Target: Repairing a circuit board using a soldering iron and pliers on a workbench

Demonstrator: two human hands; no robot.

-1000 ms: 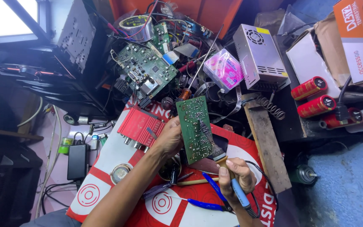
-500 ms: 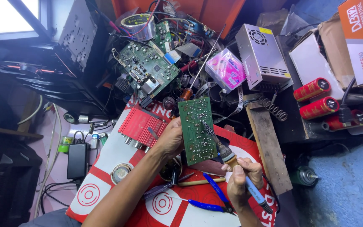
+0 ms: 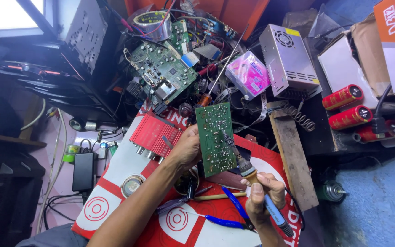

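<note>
My left hand grips the left edge of a small green circuit board and holds it upright with its solder side facing me. In my right hand is a soldering iron with a blue handle; its tip rests on the middle of the board. Both hands hover above a red and white mat.
Blue-handled pliers, a pencil-like stick and a round tin lie on the mat. A red amplifier unit, a larger green board, a metal power supply, red capacitors, a wooden plank and tangled wires crowd around.
My right hand has brought the soldering iron up from below the board until its tip touches the board's solder side. My left hand keeps the board steady.
</note>
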